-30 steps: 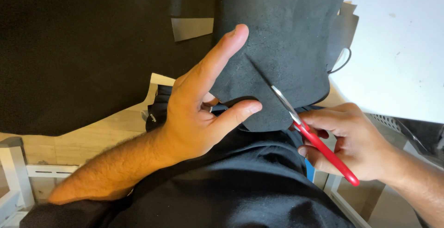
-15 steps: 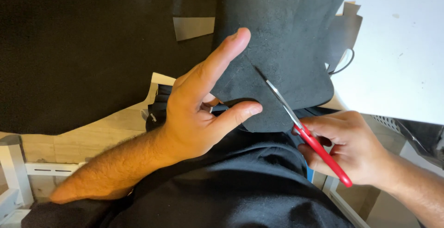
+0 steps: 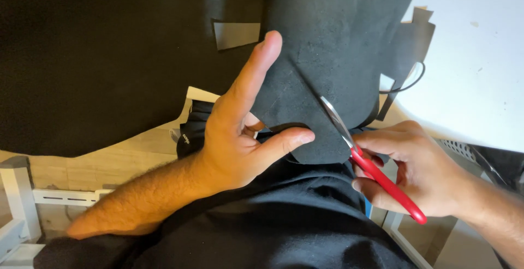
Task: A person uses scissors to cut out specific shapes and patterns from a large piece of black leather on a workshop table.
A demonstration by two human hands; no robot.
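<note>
A large black sheet (image 3: pixel 93 61) covered most of the wooden worktop (image 3: pixel 125 160), reaching its far and left edges. A white board (image 3: pixel 480 56) lay over the worktop's right side. The dark grey foam sheet (image 3: pixel 338 45), the piece being cut, hung over the near edge toward the person's dark shirt (image 3: pixel 284 225).

The left hand (image 3: pixel 240 138) steadied the foam sheet: its thumb lay on top near the lower edge, the forefinger stretched flat along the left border, and the remaining fingers curled beneath, out of view, so the sheet appeared pinched between thumb and hidden fingers.

The right hand (image 3: pixel 420 171) was closed around the red handles of the scissors (image 3: pixel 355 141), whose blades pointed up and left into the foam and showed little gap between them.

A slit ran from the sheet's lower edge roughly to the blade tips; judged from this, the cut was only begun, with most of the sheet above uncut. A thin black cord (image 3: pixel 406 83) and a small grey scrap (image 3: pixel 237 34) lay nearby.
</note>
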